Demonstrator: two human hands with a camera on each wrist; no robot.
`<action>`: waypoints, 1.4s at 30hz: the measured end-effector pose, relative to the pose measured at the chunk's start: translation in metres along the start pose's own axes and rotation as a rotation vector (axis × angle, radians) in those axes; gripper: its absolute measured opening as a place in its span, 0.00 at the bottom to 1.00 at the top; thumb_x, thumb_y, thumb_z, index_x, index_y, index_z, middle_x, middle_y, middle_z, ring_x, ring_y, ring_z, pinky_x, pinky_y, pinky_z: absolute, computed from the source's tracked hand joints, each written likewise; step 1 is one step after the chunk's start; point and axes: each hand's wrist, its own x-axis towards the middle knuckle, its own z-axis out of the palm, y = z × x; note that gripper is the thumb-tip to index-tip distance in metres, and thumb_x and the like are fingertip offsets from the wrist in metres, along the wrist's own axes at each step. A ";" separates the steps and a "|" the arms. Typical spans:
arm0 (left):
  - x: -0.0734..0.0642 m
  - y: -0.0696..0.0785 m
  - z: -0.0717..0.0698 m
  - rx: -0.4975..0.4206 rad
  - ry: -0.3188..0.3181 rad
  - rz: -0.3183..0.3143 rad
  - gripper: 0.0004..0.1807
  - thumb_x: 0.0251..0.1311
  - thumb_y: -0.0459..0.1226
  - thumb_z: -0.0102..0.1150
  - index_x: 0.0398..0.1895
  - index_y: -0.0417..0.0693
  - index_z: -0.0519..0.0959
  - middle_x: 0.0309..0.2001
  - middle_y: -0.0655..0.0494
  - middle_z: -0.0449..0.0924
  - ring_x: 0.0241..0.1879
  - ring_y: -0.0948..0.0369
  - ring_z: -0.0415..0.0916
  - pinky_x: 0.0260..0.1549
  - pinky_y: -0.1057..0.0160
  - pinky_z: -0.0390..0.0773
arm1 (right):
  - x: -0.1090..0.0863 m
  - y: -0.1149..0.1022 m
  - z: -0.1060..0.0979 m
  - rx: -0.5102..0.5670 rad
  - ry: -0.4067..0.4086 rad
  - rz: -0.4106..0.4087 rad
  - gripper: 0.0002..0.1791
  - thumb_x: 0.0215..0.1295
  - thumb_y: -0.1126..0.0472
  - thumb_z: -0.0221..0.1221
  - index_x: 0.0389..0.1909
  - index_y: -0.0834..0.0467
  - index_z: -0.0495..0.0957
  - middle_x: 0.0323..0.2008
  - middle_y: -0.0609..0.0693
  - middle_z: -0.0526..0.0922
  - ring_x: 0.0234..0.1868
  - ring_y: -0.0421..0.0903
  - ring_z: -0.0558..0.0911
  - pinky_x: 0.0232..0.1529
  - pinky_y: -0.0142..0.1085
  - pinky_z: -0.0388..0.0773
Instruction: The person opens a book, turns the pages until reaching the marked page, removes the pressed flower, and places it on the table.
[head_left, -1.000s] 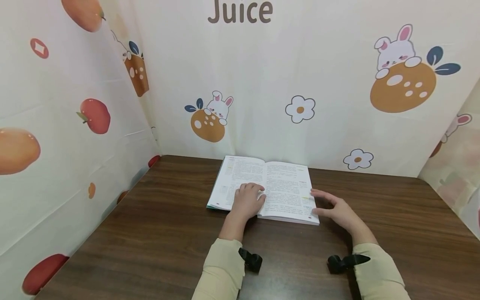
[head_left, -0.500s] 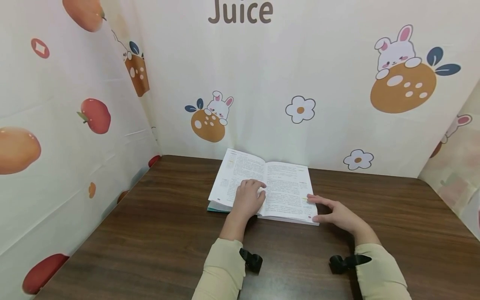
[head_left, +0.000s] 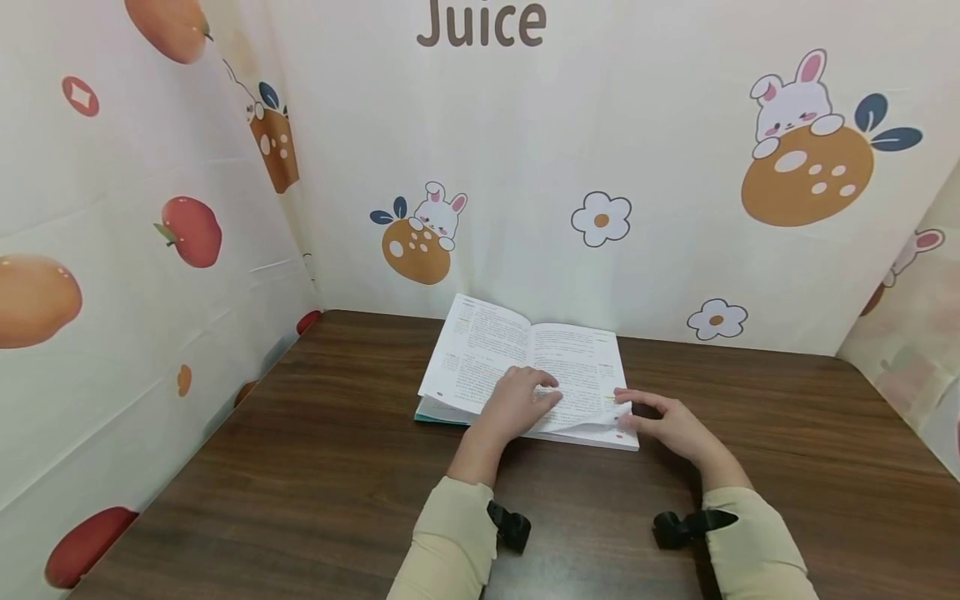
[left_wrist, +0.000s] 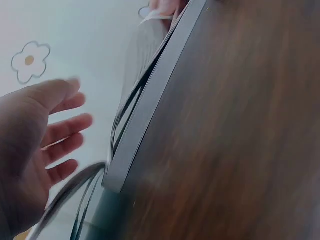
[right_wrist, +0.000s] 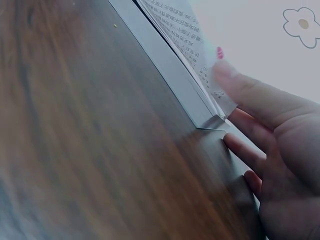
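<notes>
Open book (head_left: 577, 354) on the far middle of the table (head_left: 300, 483). Left hand (head_left: 517, 402), fingers loosely bent, holds nothing over its near middle; right hand (head_left: 671, 425) pinches a page (right_wrist: 206, 75) at the near right corner.

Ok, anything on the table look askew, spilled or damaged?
No clear spill or damage. On the open book, the near right page corner is lifted, but the right hand holds it, so that seems ordinary. One yellowish speck on the tabletop: too small to identify.
</notes>
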 end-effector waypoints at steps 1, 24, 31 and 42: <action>0.000 0.002 0.001 -0.008 -0.032 0.006 0.17 0.60 0.51 0.55 0.47 0.55 0.80 0.48 0.61 0.78 0.52 0.59 0.68 0.52 0.60 0.67 | 0.000 0.000 0.000 -0.001 0.006 0.011 0.30 0.56 0.42 0.61 0.58 0.51 0.73 0.63 0.60 0.65 0.64 0.63 0.58 0.56 0.65 0.50; -0.002 0.021 0.019 0.183 -0.052 0.066 0.09 0.56 0.43 0.57 0.40 0.59 0.81 0.35 0.66 0.75 0.38 0.64 0.67 0.39 0.65 0.68 | -0.001 -0.006 -0.001 0.167 0.075 0.078 0.38 0.66 0.35 0.43 0.68 0.55 0.59 0.67 0.60 0.58 0.69 0.61 0.50 0.60 0.63 0.44; 0.000 0.023 0.015 0.090 0.044 -0.013 0.11 0.56 0.42 0.56 0.41 0.55 0.82 0.34 0.64 0.78 0.36 0.63 0.72 0.35 0.65 0.71 | -0.001 -0.007 -0.001 0.187 0.082 0.068 0.39 0.67 0.35 0.38 0.69 0.59 0.57 0.65 0.63 0.62 0.68 0.60 0.53 0.61 0.62 0.41; 0.000 0.022 0.007 0.010 0.189 -0.011 0.09 0.56 0.42 0.57 0.37 0.52 0.82 0.29 0.63 0.77 0.29 0.65 0.69 0.29 0.67 0.69 | 0.000 -0.006 -0.001 0.191 0.086 0.078 0.38 0.68 0.36 0.39 0.68 0.59 0.58 0.65 0.63 0.62 0.68 0.60 0.52 0.61 0.62 0.41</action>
